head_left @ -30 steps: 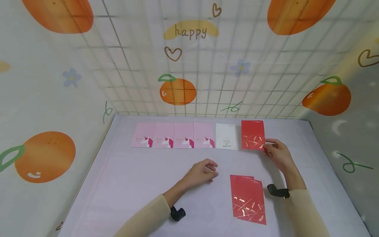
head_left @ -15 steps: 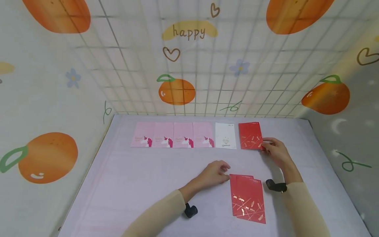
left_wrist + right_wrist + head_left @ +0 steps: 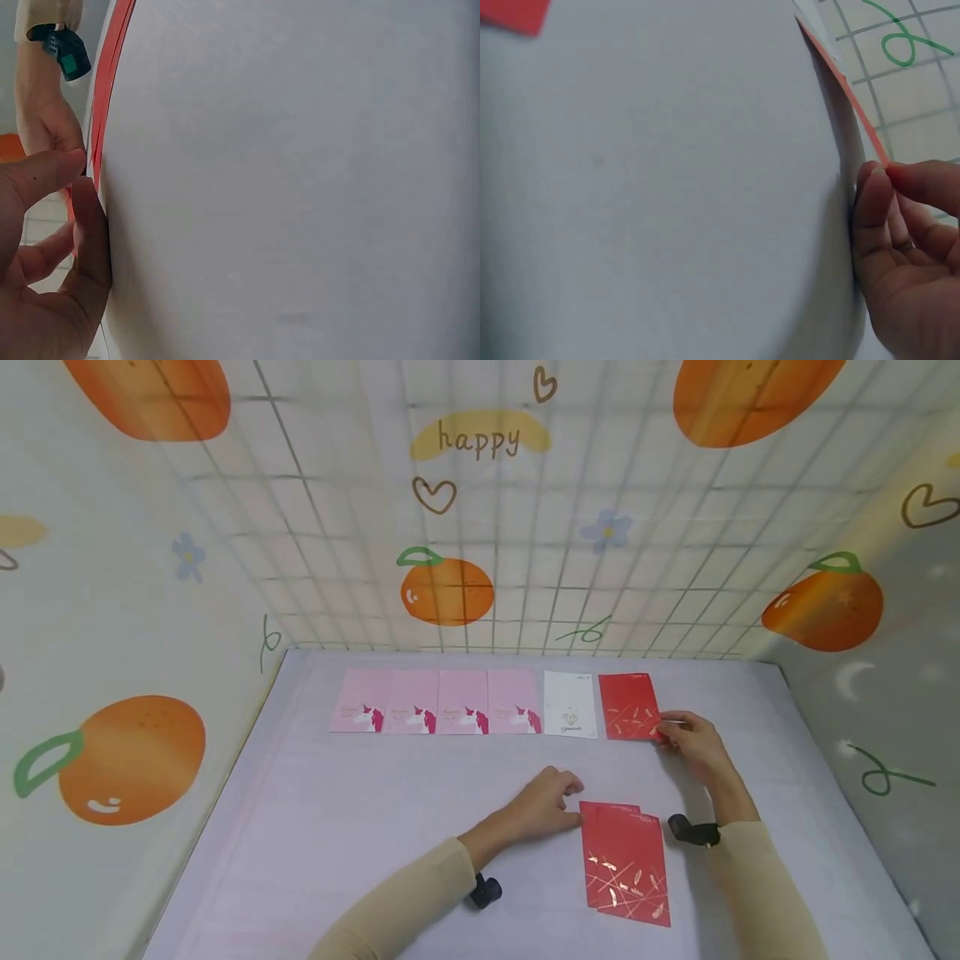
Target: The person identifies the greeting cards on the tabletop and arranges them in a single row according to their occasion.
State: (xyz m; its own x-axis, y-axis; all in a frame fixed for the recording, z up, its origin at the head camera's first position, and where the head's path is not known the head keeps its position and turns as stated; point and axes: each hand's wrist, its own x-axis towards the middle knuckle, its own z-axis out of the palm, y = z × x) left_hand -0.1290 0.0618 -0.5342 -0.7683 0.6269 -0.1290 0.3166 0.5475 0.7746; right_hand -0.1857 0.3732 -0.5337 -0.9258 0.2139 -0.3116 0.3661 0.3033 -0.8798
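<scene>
My right hand (image 3: 697, 746) pinches the lower right corner of a red card (image 3: 628, 706) with gold lines and feathers. That card sits at the right end of a row, close beside a white card (image 3: 570, 703). In the right wrist view its thin edge (image 3: 855, 112) slants up a little off the table, thumb and finger at the corner. Nearer the front lie overlapping red cards (image 3: 628, 860) of the same design. My left hand (image 3: 536, 808) is at their upper left corner, thumb by the edge; the left wrist view shows a small gap between thumb and index finger (image 3: 91, 217).
Several pink unicorn cards (image 3: 513, 697) continue the row to the left of the white card. The table (image 3: 337, 827) has a pale cloth. A white grid curtain (image 3: 525, 527) with orange prints rises behind the table's back edge.
My right hand has brought its red card leftward and lower, nearer the white card. My left hand has moved right, up to the corner of the front red cards.
</scene>
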